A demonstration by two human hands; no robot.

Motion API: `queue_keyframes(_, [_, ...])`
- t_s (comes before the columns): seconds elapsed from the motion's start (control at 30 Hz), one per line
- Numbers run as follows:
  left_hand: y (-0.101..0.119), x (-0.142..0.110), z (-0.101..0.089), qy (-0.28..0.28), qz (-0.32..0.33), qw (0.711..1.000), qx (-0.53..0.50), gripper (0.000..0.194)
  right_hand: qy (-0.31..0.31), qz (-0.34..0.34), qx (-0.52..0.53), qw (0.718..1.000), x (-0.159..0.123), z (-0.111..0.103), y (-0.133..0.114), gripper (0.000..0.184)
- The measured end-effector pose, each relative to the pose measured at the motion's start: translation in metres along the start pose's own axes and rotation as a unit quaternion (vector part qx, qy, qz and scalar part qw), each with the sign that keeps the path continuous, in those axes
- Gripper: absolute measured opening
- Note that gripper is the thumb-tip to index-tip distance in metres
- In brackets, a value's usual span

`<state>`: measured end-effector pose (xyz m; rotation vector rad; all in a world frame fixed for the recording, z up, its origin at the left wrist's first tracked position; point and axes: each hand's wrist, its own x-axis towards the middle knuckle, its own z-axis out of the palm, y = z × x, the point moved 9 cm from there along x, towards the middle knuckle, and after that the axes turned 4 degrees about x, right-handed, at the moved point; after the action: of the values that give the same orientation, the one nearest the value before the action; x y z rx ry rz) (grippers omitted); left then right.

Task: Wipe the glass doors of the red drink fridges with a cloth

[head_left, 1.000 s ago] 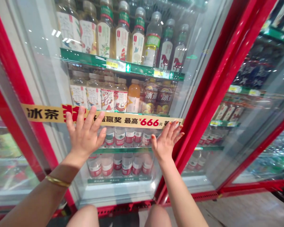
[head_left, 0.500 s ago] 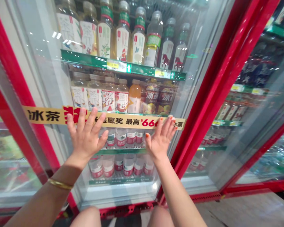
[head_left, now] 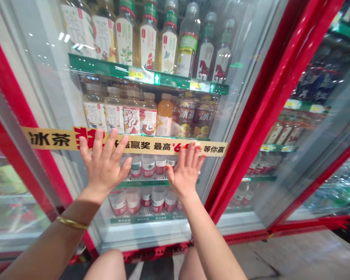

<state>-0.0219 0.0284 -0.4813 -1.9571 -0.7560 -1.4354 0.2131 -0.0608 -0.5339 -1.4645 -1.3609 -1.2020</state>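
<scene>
My left hand [head_left: 103, 165] is open, fingers spread, in front of the fridge's glass door [head_left: 239, 112]. Its fingertips overlap the left part of a yellow promotional strip [head_left: 51, 139] with black and red lettering. To the right, my right hand [head_left: 186, 169] is also open, its fingertips covering part of the strip's red number. Neither hand holds anything. Whether the palms press on the glass or hover just before it, I cannot tell. Behind the glass, a row of tea bottles [head_left: 95, 111] and an orange drink bottle [head_left: 165, 114] stand on a shelf just above the hands.
Taller bottles [head_left: 147, 42] line the upper shelf, which has a green edge [head_left: 105, 66] with price tags. Water bottles [head_left: 157, 200] with red-and-white labels stand low down. A red door frame [head_left: 259, 105] separates the neighbouring fridge on the right. Grey floor [head_left: 303, 252] shows at lower right.
My right hand has slid leftward along the strip, from near the red frame toward my left hand. My left hand has stayed at nearly the same spot. The view has shifted slightly.
</scene>
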Motion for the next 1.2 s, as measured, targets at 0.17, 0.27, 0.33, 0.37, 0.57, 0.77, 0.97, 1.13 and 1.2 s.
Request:
queue_keyframes(0.17, [0.001, 0.000, -0.003, 0.012, 0.023, 1.000, 0.002, 0.074, -0.057, -0.148, 0.030, 0.987, -0.061, 0.007, -0.034, 0.095])
queue_keyframes(0.27, [0.006, 0.000, -0.005, 0.017, 0.037, 0.999, 0.008, 0.076, -0.015, -0.035, -0.017, 0.999, -0.063, -0.009, 0.026, 0.092])
queue_keyframes(0.33, [0.018, 0.001, -0.006, 0.019, 0.053, 0.998, 0.006, 0.075, 0.010, 0.041, -0.032, 0.999, -0.041, -0.016, 0.053, 0.090])
queue_keyframes(0.37, [0.027, 0.001, -0.006, 0.018, 0.065, 0.998, 0.004, 0.074, 0.016, 0.057, -0.030, 0.998, -0.028, -0.016, 0.054, 0.092])
queue_keyframes(0.57, [0.089, -0.009, 0.008, 0.001, 0.140, 0.990, 0.005, 0.073, -0.030, -0.081, 0.029, 0.996, -0.031, 0.003, -0.009, 0.105])
queue_keyframes(0.77, [0.089, -0.022, 0.022, 0.009, 0.133, 0.991, 0.020, 0.079, 0.028, 0.062, -0.009, 0.998, -0.057, -0.013, 0.055, 0.092])
queue_keyframes(0.97, [0.088, -0.022, 0.020, -0.004, 0.146, 0.989, 0.030, 0.073, 0.012, -0.037, 0.035, 0.999, -0.035, -0.002, -0.016, 0.098])
queue_keyframes(1.13, [0.086, -0.024, 0.021, 0.000, 0.134, 0.991, 0.016, 0.069, -0.005, -0.055, 0.013, 0.998, -0.095, -0.006, 0.003, 0.093])
queue_keyframes(1.2, [0.085, -0.025, 0.022, -0.003, 0.132, 0.991, 0.014, 0.069, 0.009, 0.045, -0.004, 0.999, -0.088, -0.009, 0.036, 0.092])
